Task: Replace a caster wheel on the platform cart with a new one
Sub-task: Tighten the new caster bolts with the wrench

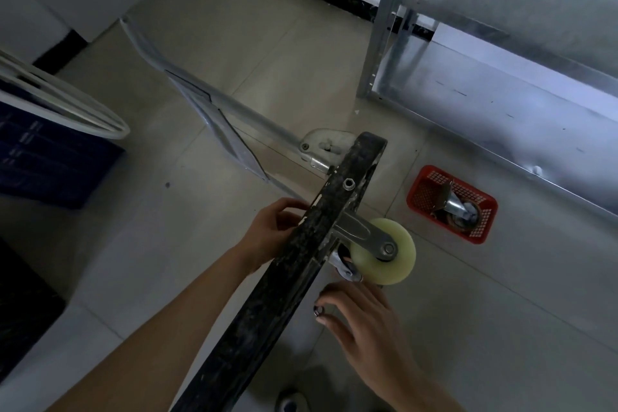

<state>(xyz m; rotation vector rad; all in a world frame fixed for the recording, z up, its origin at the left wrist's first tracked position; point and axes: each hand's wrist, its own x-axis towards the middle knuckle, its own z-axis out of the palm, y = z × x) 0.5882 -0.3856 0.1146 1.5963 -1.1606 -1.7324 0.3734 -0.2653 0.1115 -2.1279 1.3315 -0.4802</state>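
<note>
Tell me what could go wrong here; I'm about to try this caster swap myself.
The cart stands on edge, steadied only by the left hand, so it could tip. The right hand pinches a small nut in its fingertips; dropped, it could roll away across the floor. If the new caster isn't bolted tight yet, it may shift.

The cart stands on edge on the floor, its handle lying behind it. A caster projects from its right face. Right of the cart, a basket holding another caster sits before the shelf.
</note>
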